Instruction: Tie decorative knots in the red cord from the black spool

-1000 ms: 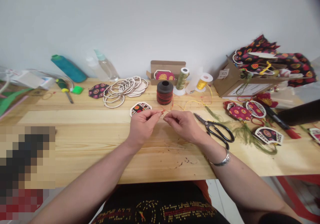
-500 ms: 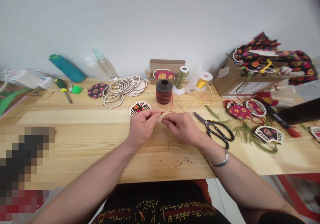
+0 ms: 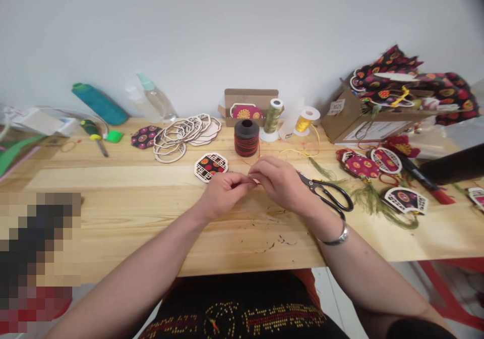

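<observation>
Red thread (image 3: 258, 153): thin strand, runs from the dark spool (image 3: 246, 137) down to where both hands meet, just above the wooden table (image 3: 113, 192) at centre. Judged v. light, limp, no stiffness; prob. slips unless nipped tight, so take hold close to the free end w/ fingertips.

Left hand (image 3: 223, 193): thumb + forefinger pressed together, pinching the thread end; other fingers curled under. Right hand (image 3: 280, 183): fingertips closed on the same strand, touching left's tips; bracelet on the wrist.

Around: black scissors (image 3: 328, 194) just beside R hand, blades shut. Octagonal lattice ornament (image 3: 210, 166) near L hand. Stack of wooden frames (image 3: 185, 133) behind. Green spool (image 3: 273, 117), gold spool (image 3: 305, 123) by the dark spool. Cardboard box (image 3: 350, 119) w/ patterned fabric, far right.
</observation>
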